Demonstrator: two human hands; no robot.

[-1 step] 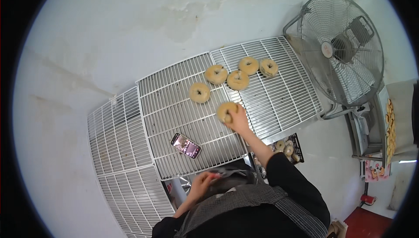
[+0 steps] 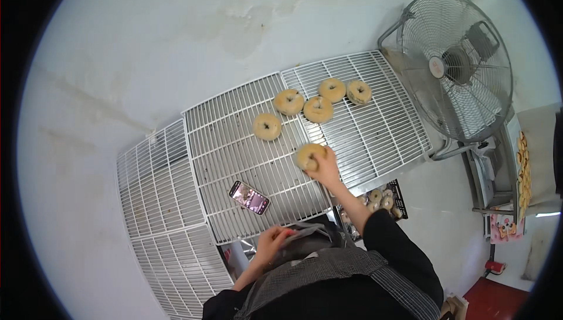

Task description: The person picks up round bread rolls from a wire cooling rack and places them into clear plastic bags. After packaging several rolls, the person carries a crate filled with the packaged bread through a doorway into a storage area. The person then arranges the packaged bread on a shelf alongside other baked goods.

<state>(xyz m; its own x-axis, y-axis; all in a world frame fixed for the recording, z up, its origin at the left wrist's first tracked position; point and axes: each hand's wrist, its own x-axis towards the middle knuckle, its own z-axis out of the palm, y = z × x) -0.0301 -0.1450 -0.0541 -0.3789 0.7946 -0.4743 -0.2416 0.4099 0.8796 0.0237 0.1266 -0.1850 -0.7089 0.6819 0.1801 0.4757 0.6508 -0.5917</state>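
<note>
5 bagels (image 2: 267,135) resting on the wire, plus 1 bagel (image 2: 305,156) in the right hand (image 2: 327,170), making 6; 2 hands, counting the left hand (image 2: 271,242); 1 piece of clear plastic (image 2: 303,231); 4 white wire rack sections (image 2: 234,156); 1 phone (image 2: 249,197); 1 large fan (image 2: 456,66); 1 black crate (image 2: 400,194) of more bagels, partly hidden, uncountable; 1 tray (image 2: 515,131) of golden baked pieces (image 2: 524,167), too small to count.

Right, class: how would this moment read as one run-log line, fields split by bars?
Right hand: holds bagel | Left hand: holds clear plastic bag | Wire racks: five other bagels, phone with lit screen up
</note>
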